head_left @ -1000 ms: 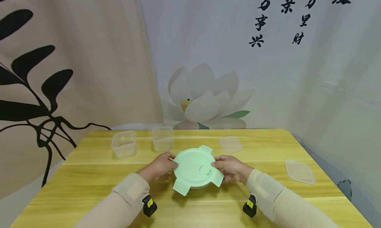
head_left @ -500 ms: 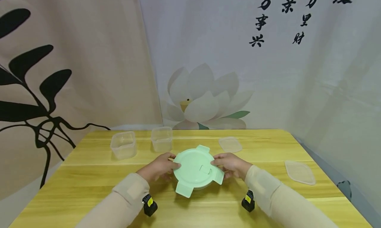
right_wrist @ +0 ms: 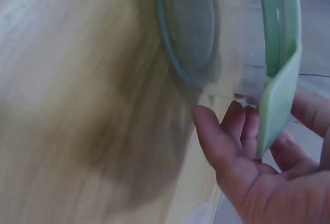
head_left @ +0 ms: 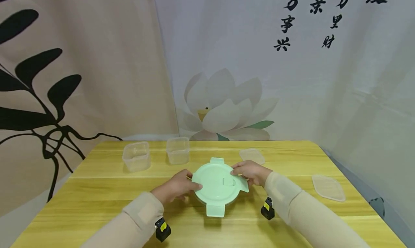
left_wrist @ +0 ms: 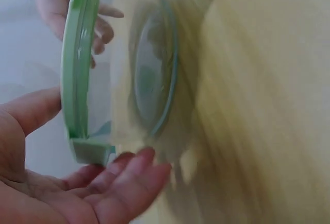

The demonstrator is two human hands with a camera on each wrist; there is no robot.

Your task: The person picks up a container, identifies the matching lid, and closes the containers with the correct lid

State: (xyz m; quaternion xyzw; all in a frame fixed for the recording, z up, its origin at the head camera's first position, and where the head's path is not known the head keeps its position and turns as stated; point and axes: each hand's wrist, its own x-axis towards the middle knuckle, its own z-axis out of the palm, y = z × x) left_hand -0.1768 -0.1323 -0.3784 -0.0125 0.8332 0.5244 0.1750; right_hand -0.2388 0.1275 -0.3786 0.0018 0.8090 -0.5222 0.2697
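Observation:
A round clear glass food container [left_wrist: 124, 64] with a mint-green lid [head_left: 210, 188] is between my hands near the middle of the table. Its flaps stick out at the back, front and right in the head view. My left hand [head_left: 176, 187] grips the left side, thumb on top of the lid, fingers below the rim. On the right, my right hand [head_left: 251, 171] pinches the lid's edge beside the flap [right_wrist: 281, 103], thumb on top and fingers underneath. Whether the glass base touches the table I cannot tell.
Two clear square plastic tubs [head_left: 137, 157] stand at the back left of the wooden table [head_left: 107, 201]. A translucent square lid [head_left: 252, 155] lies at the back, right of centre, and another translucent lid [head_left: 329, 188] lies near the right edge. A printed curtain [head_left: 324, 97] hangs behind.
Between my hands, the container has turned counter-clockwise as seen from above; its front flap swung right. My left thumb reaches further onto the lid, and my right hand has shifted slightly away from me.

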